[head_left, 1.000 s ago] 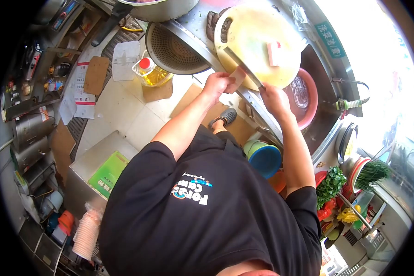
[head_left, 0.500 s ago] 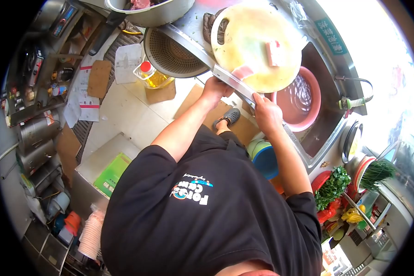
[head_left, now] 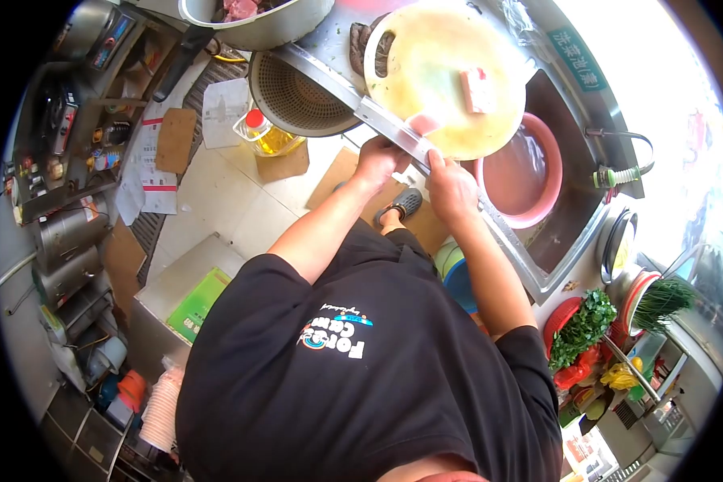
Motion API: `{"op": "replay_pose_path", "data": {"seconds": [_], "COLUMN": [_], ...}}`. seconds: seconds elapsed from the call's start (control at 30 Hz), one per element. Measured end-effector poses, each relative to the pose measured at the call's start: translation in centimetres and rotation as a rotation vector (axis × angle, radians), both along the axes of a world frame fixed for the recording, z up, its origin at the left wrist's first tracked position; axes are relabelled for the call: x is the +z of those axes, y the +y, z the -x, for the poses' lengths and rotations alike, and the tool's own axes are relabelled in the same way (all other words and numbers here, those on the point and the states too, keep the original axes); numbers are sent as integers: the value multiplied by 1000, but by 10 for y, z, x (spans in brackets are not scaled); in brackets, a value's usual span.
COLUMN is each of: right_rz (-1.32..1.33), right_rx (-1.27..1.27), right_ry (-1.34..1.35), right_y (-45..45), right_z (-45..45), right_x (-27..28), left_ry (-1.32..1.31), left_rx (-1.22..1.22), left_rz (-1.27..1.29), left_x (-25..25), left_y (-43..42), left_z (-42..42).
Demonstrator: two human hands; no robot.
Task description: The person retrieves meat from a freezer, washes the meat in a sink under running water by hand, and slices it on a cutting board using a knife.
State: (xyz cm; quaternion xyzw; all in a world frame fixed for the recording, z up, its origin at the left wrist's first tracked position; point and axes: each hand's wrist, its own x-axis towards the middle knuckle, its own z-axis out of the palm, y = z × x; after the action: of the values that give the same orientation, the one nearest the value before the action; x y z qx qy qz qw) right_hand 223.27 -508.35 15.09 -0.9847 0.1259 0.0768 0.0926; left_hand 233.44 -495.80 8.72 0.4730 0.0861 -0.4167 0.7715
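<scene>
My right hand (head_left: pixel 453 189) is closed at the near end of a broad flat metal blade, seemingly a kitchen knife (head_left: pixel 395 130); its handle is hidden. The blade slants across the sink counter's front edge. My left hand (head_left: pixel 380 163) is curled just below the blade, its fingertips tucked out of sight, so what it grips cannot be made out. Beyond the blade lies a round cutting board (head_left: pixel 434 72) with a handle slot. A block of pink and white meat (head_left: pixel 477 91) rests on it, and a pink slice (head_left: pixel 423 122) lies by the blade.
A pink basin of water (head_left: pixel 522 181) stands in the sink (head_left: pixel 566 233) at right. A pot with meat (head_left: pixel 257 24) is at upper left, above a colander (head_left: pixel 297 92). An oil jug (head_left: pixel 269 136) stands below. Leafy greens (head_left: pixel 582 325) sit at lower right.
My right hand and the blade have slid a little up and left. My left hand has barely moved. Ripples in the basin have calmed.
</scene>
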Motion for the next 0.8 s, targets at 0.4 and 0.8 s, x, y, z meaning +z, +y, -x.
{"op": "replay_pose_path", "data": {"seconds": [0.4,0.8], "right_rz": [-5,-281], "right_rx": [-60,-284], "right_ry": [-3,-22], "right_y": [-2,-83], "right_z": [5,-7], "right_x": [1,25], "left_ry": [35,82], "left_rx": [13,217], "left_rz": [-44,65], "left_x": [5,33], "left_y": [-13,3], "left_z": [20,-21]}}
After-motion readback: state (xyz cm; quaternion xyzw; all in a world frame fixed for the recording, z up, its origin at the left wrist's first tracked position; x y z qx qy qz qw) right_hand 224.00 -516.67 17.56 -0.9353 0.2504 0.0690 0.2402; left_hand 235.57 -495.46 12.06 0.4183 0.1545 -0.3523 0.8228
